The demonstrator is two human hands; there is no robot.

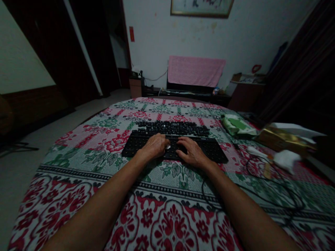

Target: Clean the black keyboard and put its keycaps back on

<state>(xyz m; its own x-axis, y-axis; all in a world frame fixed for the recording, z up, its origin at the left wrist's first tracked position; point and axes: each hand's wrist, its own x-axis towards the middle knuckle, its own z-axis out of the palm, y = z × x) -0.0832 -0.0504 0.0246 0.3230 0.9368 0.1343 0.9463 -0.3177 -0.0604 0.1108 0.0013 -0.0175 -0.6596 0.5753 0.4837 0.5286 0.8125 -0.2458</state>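
A black keyboard base (220, 151) with its keycaps off lies across the patterned tablecloth. My left hand (155, 144) is over its middle, the fingers curled round a small white piece of tissue (168, 147) that touches the board. My right hand (192, 150) rests on the keyboard just to the right, fingers apart and holding nothing. Behind the board, a long heap of loose black keycaps (174, 127) is spread on the cloth. Both palms are hidden from above.
At the right lie a green-and-white wipes pack (237, 124), a gold tissue box (284, 139), a crumpled white tissue (287, 160) and a coiled black cable (293, 202). A pink towel (196, 70) covers something against the far wall.
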